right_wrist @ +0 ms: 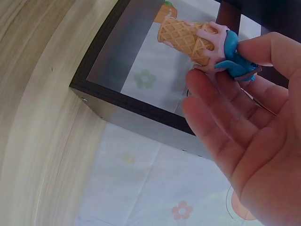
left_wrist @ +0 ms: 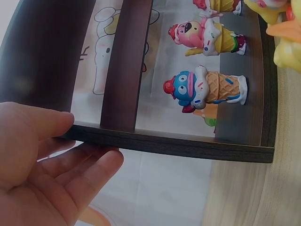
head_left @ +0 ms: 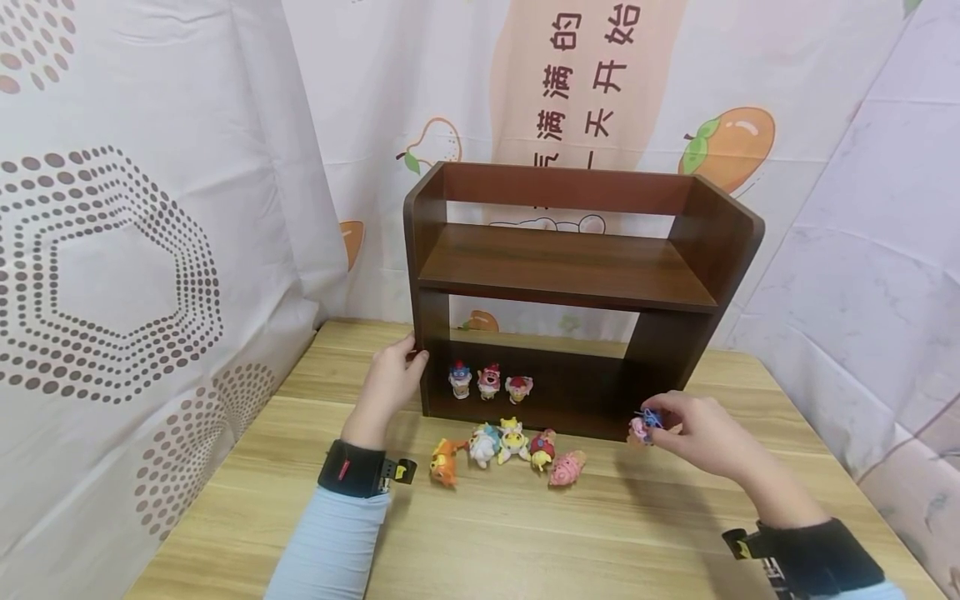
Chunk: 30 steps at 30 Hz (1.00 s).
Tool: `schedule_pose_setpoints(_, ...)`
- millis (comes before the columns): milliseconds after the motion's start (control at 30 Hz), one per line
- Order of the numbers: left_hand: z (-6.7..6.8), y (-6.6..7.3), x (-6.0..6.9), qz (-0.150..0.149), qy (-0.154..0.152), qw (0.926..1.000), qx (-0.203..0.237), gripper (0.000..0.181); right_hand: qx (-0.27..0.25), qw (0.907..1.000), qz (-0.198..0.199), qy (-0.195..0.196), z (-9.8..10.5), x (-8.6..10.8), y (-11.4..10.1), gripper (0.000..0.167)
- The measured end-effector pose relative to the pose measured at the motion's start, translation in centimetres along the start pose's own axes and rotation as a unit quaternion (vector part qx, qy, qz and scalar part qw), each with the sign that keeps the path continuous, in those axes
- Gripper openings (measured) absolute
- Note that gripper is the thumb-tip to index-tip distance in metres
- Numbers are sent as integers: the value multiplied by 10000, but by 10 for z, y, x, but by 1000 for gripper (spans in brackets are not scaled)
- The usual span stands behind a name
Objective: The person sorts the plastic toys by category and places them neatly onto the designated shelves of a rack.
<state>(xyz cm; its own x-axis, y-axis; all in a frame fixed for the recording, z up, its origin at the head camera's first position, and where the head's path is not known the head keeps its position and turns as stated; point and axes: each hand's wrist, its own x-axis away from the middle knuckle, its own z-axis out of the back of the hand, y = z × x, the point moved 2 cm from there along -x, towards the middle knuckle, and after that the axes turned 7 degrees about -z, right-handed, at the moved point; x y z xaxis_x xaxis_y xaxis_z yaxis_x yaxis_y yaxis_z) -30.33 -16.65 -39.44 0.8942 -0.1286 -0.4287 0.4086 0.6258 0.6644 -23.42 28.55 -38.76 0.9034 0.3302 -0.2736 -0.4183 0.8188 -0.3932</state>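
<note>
A dark brown two-tier wooden shelf (head_left: 562, 271) stands on the table. My left hand (head_left: 392, 377) grips the front edge of its left side panel, with the thumb (left_wrist: 56, 123) on one side and the fingers on the other. My right hand (head_left: 701, 432) pinches an ice-cream-cone figurine (right_wrist: 193, 42) by its blue top, near the shelf's lower right corner. Its waffle cone points away from the palm. On the lower tier at the left stand three cone figurines: a blue-faced one (left_wrist: 207, 87), a pink bear (left_wrist: 207, 36) and a pink-and-red one (head_left: 518, 388).
In front of the shelf several figurines lie on the wooden table (head_left: 480, 542): an orange one (head_left: 444, 462), a white-and-blue one (head_left: 484, 445), a yellow-and-white one (head_left: 513, 440), a red-and-yellow one (head_left: 542, 450) and a pink one (head_left: 567, 469). A printed curtain (head_left: 360, 100) hangs behind.
</note>
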Motion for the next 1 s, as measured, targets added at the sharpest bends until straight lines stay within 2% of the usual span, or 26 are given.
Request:
schedule_pose_setpoints(333, 1, 1, 0, 10, 9, 10000, -80, 49, 84, 9999, 59, 28, 2, -3, 0, 22)
schedule_pose_setpoints(500, 1, 1, -1, -75, 55, 9999, -74, 45, 105, 9998, 155, 49, 3, -7, 0, 23)
schedule_pose_setpoints(1000, 0, 1, -2, -89, 99, 9999, -74, 45, 288, 9987, 419, 102, -1, -26, -11, 23)
